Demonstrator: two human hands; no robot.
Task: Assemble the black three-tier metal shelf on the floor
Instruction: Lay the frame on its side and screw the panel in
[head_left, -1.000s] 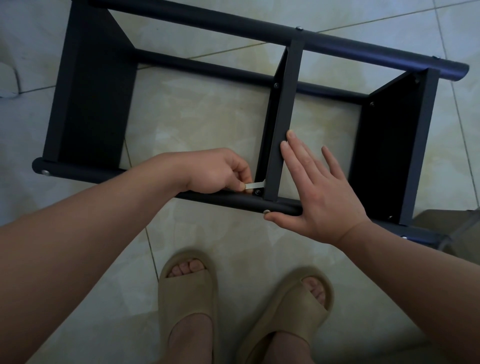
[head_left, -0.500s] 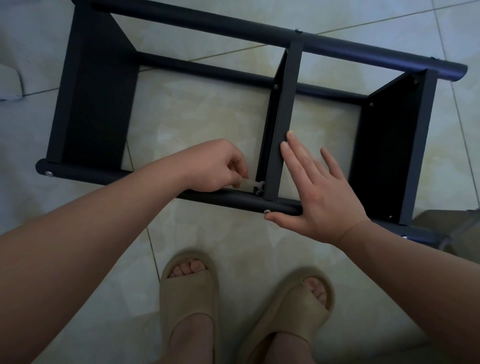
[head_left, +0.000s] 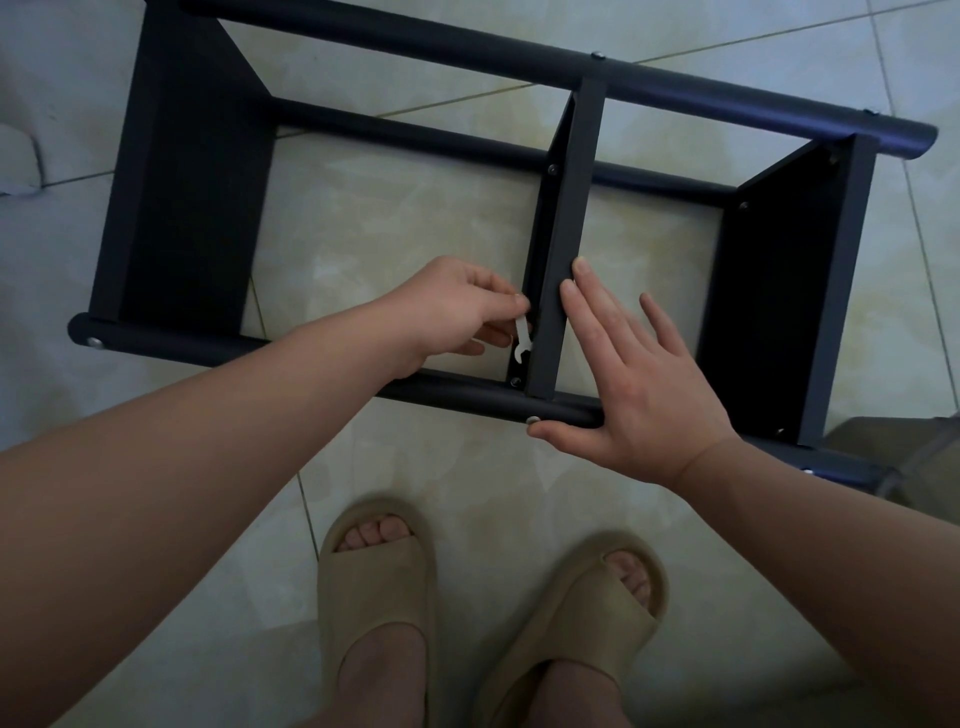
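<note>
The black metal shelf (head_left: 197, 208) lies on its side on the tiled floor, its three tiers standing as vertical panels between long round poles. My left hand (head_left: 457, 312) pinches a small flat silver wrench (head_left: 521, 343), whose jaw points down at a bolt (head_left: 515, 382) where the middle tier (head_left: 566, 234) meets the near pole (head_left: 457, 392). My right hand (head_left: 639, 379) lies flat with straight fingers against the middle tier's edge, its thumb resting on the near pole beside a silver screw head (head_left: 532, 419).
My two feet in beige slides (head_left: 379, 587) stand just in front of the near pole. A grey-brown object (head_left: 893, 457) sits at the right edge by the pole's end. Something pale (head_left: 15, 161) lies at the far left.
My left hand has lifted and turned the wrench from lying sideways at the bolt to pointing downward. My right hand has stayed in place on the tier and pole.
</note>
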